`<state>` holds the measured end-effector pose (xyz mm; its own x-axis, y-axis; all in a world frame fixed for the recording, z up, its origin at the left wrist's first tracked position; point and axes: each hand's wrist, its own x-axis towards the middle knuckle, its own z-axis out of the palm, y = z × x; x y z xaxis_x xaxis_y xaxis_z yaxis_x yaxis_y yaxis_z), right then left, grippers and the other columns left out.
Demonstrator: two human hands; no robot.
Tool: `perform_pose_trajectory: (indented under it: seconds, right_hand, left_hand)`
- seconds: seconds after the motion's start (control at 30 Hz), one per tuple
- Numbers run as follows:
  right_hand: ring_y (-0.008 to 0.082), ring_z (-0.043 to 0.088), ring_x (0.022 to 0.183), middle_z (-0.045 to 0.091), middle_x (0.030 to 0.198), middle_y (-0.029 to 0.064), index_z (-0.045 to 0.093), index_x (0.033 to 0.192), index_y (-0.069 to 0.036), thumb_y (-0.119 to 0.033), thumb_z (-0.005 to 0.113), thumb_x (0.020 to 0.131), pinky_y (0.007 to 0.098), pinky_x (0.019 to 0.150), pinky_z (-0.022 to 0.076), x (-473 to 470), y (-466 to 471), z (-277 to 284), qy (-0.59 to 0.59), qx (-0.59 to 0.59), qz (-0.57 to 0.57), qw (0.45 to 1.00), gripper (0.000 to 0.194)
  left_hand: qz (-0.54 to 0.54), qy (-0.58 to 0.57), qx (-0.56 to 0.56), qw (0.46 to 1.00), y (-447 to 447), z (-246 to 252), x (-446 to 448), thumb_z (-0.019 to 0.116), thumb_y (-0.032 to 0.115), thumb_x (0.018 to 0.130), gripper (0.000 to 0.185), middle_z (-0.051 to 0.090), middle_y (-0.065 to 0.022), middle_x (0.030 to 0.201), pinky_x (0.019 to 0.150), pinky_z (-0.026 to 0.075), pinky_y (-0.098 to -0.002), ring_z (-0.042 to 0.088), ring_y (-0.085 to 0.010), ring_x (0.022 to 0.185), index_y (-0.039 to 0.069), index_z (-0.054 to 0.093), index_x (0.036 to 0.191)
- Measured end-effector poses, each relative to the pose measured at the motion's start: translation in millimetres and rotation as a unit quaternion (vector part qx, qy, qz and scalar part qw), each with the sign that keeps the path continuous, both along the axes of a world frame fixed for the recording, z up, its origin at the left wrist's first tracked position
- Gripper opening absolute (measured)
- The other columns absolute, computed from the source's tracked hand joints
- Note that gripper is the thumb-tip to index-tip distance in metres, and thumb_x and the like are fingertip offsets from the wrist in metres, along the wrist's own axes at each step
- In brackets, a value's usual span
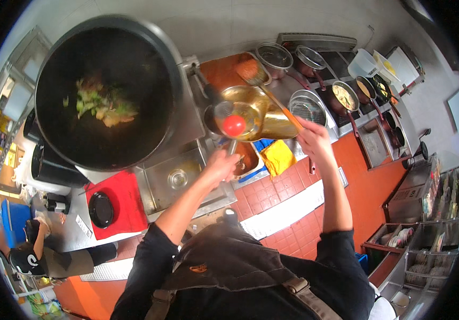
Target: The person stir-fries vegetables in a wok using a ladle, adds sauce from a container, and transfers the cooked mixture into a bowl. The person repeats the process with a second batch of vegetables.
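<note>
My left hand grips a short metal handle that leads up to a bright red, rounded thing; blur hides what it is. My right hand is closed around the wooden handle of a long utensil, whose blurred head lies over a reddish-orange tray. Between the hands sits a shiny gold-coloured metal vessel with liquid in it. To the left, a large black wok holds green vegetables and pale pieces.
A steel sink adjoins the wok, beside a red cloth with a black dish. A yellow cloth hangs at the counter edge. Several pans, including one with food, stand at right. Another person works at far left.
</note>
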<state>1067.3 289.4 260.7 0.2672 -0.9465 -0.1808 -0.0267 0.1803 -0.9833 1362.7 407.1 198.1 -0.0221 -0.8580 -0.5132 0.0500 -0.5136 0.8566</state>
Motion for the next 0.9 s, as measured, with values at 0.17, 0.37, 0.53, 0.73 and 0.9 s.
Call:
perform_pose_trajectory:
  seconds: [0.17,0.37,0.53,0.73,0.9]
  right_hand:
    - [0.0033,0.043,0.051,0.052,0.066,-0.0047,0.064,0.131,0.005,-0.009,0.06,0.094,0.02,0.043,0.0311,-25,144,18,0.054,-0.001,0.041,0.998,0.04]
    - [0.004,0.04,0.045,0.052,0.061,-0.0002,0.055,0.138,0.01,-0.007,0.063,0.094,0.0201,0.038,0.03,17,242,36,-0.069,0.119,0.105,0.985,0.048]
    - [0.0042,0.047,0.049,0.062,0.071,0.0033,0.058,0.136,0.007,-0.012,0.068,0.09,0.0187,0.041,0.0321,110,226,62,-0.086,0.014,0.14,0.986,0.051]
    - [0.0255,0.064,0.058,0.068,0.071,0.013,0.064,0.133,-0.004,-0.005,0.058,0.089,0.0377,0.055,0.0518,357,105,90,0.34,-0.428,0.155,0.823,0.044]
    - [0.0445,0.068,0.089,0.069,0.09,0.0295,0.067,0.128,-0.004,0.002,0.053,0.086,0.0507,0.083,0.0556,365,137,128,0.483,-0.541,0.073,0.685,0.045]
  left_hand:
    - [-0.065,0.034,-0.006,0.997,58,4,22,0.063,0.025,0.101,0.027,0.055,-0.0024,0.066,0.037,0.04,-0.0256,0.048,-0.0093,0.044,0.001,0.053,0.091]
    - [-0.161,0.023,0.029,0.986,180,12,86,0.062,0.026,0.101,0.029,0.053,-0.0015,0.062,0.039,0.038,-0.0264,0.048,-0.0084,0.043,0.001,0.056,0.089]
    - [-0.1,0.039,0.037,0.994,257,9,144,0.061,0.028,0.103,0.031,0.053,-0.001,0.064,0.038,0.036,-0.0264,0.047,-0.0076,0.043,0.002,0.055,0.088]
    - [-0.055,-0.036,0.021,0.998,304,-30,199,0.061,0.032,0.098,0.035,0.054,-0.0056,0.059,0.04,0.038,-0.0333,0.052,-0.0144,0.045,0.002,0.056,0.081]
    - [0.036,-0.056,0.025,0.997,300,-82,213,0.065,0.023,0.095,0.034,0.053,-0.0063,0.054,0.039,0.037,-0.0352,0.05,-0.0162,0.042,0.0,0.058,0.072]
